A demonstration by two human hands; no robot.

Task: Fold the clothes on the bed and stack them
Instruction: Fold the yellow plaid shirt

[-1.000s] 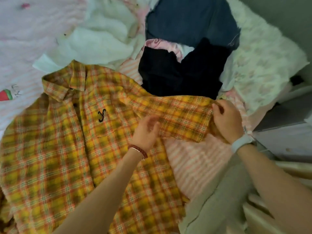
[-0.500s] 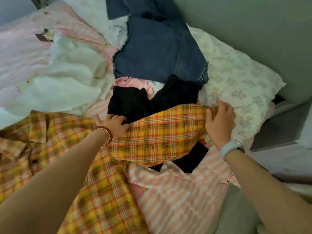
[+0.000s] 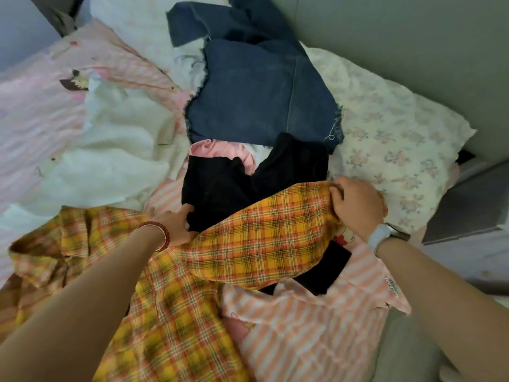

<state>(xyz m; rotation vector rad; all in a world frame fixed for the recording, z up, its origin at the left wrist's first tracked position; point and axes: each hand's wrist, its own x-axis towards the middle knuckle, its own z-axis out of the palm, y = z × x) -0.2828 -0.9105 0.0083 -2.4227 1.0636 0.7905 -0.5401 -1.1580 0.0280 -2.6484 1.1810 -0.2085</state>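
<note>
A yellow and orange plaid shirt (image 3: 176, 307) lies spread across the near part of the bed. Its sleeve (image 3: 261, 235) stretches to the right over a black garment (image 3: 237, 183). My right hand (image 3: 358, 208) pinches the sleeve's cuff end. My left hand (image 3: 176, 224) grips the sleeve's upper edge near the shoulder, fingers partly hidden under the cloth. A peach striped garment (image 3: 311, 329) lies beneath the sleeve, near me.
Dark blue denim (image 3: 259, 97) lies beyond the black garment, with a pink piece (image 3: 220, 150) between them. White cloth (image 3: 115, 150) sits at the left on pink bedding (image 3: 35, 111). A floral pillow (image 3: 399, 133) lies at the right against the grey wall (image 3: 399, 31).
The sleeve has been pulled outward and up to the right over the black garment. My left hand slid left to the shoulder. The view tilted up toward the pile.
</note>
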